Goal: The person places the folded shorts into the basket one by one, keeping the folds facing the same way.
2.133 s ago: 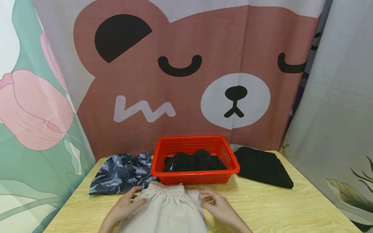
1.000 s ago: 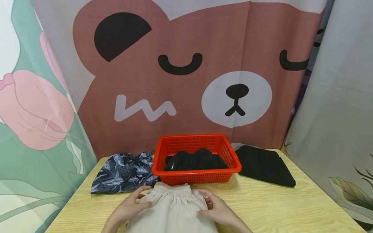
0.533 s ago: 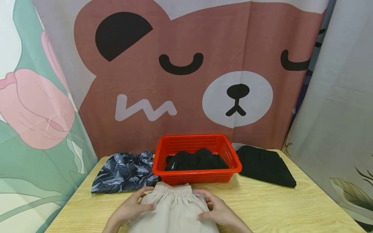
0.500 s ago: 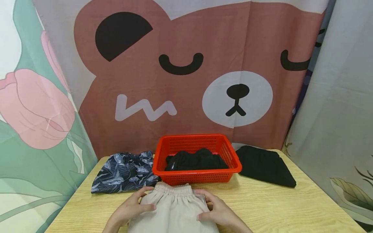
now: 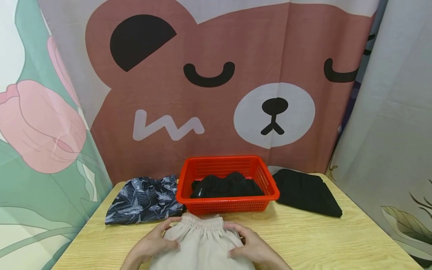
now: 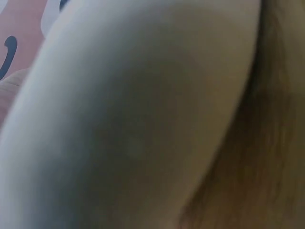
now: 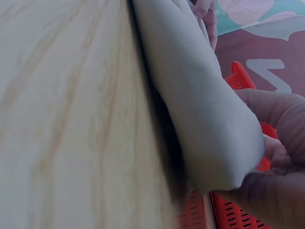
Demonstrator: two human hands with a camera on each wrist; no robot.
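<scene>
Squarely between two bare hands, a pale beige garment (image 5: 202, 245) with a gathered elastic waistband (image 5: 200, 221) lies at the near side of a wood-grain table (image 5: 324, 240), its lower part running out of the head view. The waistband points away from the person, just in front of a red perforated basket (image 5: 227, 200); whether the two touch cannot be told.

The left hand (image 5: 152, 242) grips the garment's left edge below the waistband, thumb laid over the front and forefinger reaching up beside the band. The right hand (image 5: 253, 245) mirrors it on the opposite edge, thumb on top, the other fingers curved around the side. Both hands are partly closed, with the cloth held between thumb and fingers. From the right wrist, the fabric shows as a rounded fold pinched at its end, a dark gap running beneath it along the tabletop; from the left wrist, blurred pale cloth fills most of the view.

Black clothing (image 5: 227, 187) sits inside the basket. A dark leaf-patterned garment (image 5: 143, 202) lies to its left, near the left fingertips, and a folded black garment (image 5: 307, 193) rests to its right. Behind hangs a bear-print curtain (image 5: 216, 112).
</scene>
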